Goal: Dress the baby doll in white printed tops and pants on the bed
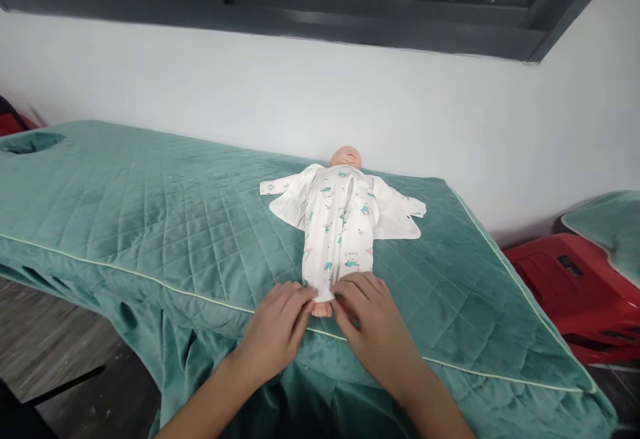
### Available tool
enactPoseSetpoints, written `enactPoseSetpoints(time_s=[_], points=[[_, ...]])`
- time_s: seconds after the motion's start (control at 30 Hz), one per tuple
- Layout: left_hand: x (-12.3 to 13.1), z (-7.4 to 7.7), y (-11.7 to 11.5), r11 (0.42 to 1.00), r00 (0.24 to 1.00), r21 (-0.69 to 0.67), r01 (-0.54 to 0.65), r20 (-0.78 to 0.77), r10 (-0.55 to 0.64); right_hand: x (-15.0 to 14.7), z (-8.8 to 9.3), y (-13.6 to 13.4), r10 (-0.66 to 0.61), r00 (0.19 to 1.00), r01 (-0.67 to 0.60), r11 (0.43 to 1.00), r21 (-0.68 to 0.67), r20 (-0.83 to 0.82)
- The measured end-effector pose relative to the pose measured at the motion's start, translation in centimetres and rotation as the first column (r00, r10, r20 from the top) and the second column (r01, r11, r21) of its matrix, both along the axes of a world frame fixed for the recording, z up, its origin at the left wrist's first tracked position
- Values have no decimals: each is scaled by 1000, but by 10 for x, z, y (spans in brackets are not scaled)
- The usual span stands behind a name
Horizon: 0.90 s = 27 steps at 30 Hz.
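Observation:
A baby doll (345, 156) lies on its back on the green quilted bed, its head toward the wall. It wears white printed baby clothes (327, 229), and a white top (393, 209) spreads open on both sides with the sleeves stretched out. At the near end, my left hand (280, 322) pinches the left corner of a trouser-leg hem between thumb and fingers. My right hand (373, 322) pinches the same hem at its right corner. Between my hands a bare doll foot (323, 309) pokes out below the cloth. The other foot is hidden.
The green bed cover (165, 206) has a piped front edge and a face hole (31, 142) at far left. Behind it stands a white wall (200, 86) under a dark-framed barred window (380, 16). A red plastic stool (575, 286) with a green cushion is at right.

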<state>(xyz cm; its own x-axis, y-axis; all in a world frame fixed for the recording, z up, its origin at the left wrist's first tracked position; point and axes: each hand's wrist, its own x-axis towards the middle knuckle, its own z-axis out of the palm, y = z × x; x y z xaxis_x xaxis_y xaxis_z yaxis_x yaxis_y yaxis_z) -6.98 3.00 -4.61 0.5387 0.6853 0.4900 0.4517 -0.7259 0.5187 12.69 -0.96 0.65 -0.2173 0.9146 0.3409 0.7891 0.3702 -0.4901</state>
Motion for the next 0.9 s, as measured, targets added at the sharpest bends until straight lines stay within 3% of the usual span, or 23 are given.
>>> enactPoseSetpoints(time_s=[0.17,0.27,0.43,0.53,0.67,0.9], points=[[20,21,5,997,1000,79,-12,6,11,30,-23,-12,-195,938,221,973,61,-287],[38,35,10,994,988,104,-18,-148,34,37,-42,-17,-268,924,278,961,-3,-274],[59,47,8,990,891,124,-70,-438,118,28,-60,-14,-326,927,320,945,-60,-186],[62,47,4,989,866,131,-67,-484,123,26,-61,-9,-347,923,343,938,-51,-168],[61,44,2,987,868,145,-72,-478,133,27,-53,-11,-268,913,275,961,-21,-306],[60,34,5,985,953,154,-82,-279,122,32,-39,-21,-137,910,175,982,64,-392]])
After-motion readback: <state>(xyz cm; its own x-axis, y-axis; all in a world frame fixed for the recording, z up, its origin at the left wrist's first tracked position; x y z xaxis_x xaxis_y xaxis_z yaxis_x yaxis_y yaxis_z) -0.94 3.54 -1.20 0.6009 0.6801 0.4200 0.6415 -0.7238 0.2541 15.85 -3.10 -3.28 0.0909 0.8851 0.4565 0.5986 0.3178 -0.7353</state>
